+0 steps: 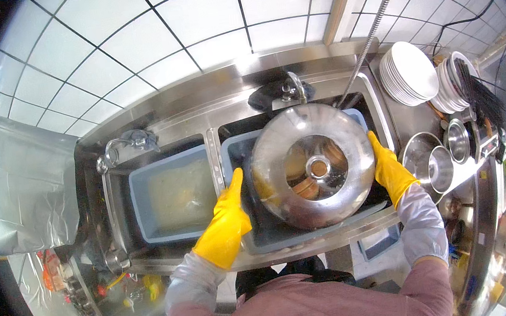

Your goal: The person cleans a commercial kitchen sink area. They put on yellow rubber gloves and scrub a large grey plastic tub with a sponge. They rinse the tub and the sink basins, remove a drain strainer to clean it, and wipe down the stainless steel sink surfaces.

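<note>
Both my hands wear yellow rubber gloves with pale sleeve covers above them. A large domed steel lid (269, 133) with a round glass window and a central knob lies over the right sink basin, covering much of a blue-grey plastic tub (238, 148). My right hand (391, 171) is at the lid's right rim, its fingers along the edge. My left hand (223, 219) is to the lid's left, above the tub's near-left side, its fingertips pointing away from me. A narrow gap seems to separate it from the lid. Brown bowl-like shapes show through the window.
Cloudy water fills another blue-grey tub (134, 198) in the left basin. Faucets (115, 149) stand behind both basins; a flexible metal hose (373, 29) hangs at right. Stacked white plates (410, 72) and steel bowls (439, 171) occupy the right counter. Silvery sheeting (29, 181) hangs far left.
</note>
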Demonstrator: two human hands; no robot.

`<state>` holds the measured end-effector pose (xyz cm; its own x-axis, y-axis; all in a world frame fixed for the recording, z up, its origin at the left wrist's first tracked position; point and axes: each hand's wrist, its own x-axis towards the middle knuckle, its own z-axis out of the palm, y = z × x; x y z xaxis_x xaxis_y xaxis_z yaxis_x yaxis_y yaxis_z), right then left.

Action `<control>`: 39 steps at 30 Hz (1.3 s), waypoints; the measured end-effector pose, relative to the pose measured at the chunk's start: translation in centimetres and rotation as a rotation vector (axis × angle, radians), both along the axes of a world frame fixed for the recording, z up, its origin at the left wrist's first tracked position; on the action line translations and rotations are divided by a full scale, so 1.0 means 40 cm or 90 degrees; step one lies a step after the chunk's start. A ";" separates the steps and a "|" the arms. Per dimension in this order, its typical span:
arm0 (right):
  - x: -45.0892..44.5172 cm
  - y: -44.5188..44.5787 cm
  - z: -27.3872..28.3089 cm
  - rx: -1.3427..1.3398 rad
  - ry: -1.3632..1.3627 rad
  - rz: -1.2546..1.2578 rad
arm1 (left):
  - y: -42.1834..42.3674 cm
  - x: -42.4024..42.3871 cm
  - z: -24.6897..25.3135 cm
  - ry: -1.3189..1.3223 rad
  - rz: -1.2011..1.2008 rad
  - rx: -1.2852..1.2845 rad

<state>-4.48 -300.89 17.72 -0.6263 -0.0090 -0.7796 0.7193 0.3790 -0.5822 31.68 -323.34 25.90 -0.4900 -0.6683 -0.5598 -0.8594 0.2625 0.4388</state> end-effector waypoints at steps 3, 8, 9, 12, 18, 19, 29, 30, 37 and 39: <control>0.017 -0.011 0.073 -0.053 -0.040 -0.012 | 0.003 0.086 -0.078 0.111 0.000 -0.051; 0.049 -0.026 0.116 -0.096 -0.067 -0.057 | 0.037 0.095 0.113 -0.022 -0.034 -0.039; 0.060 -0.027 0.116 -0.104 -0.060 -0.059 | 0.048 0.107 0.121 -0.006 -0.026 -0.042; 0.071 -0.014 0.119 -0.128 -0.038 -0.063 | 0.065 0.113 0.173 0.017 -0.015 -0.030; 0.115 -0.008 0.126 -0.177 -0.018 -0.056 | 0.084 0.191 0.259 0.092 -0.028 -0.076; 0.124 0.004 0.132 -0.185 -0.007 -0.063 | 0.085 0.208 0.260 0.106 -0.004 -0.075; 0.309 0.137 0.325 -0.275 0.147 -0.102 | 0.076 0.326 0.351 0.521 0.442 0.296; 0.348 0.131 0.359 -0.288 0.162 -0.096 | 0.085 0.350 0.385 0.566 0.479 0.321; 0.640 0.505 0.476 -0.227 0.279 -0.264 | 0.139 0.372 0.301 0.425 0.111 0.382; 0.721 0.583 0.478 -0.213 0.282 -0.296 | 0.150 0.388 0.242 0.412 -0.001 0.284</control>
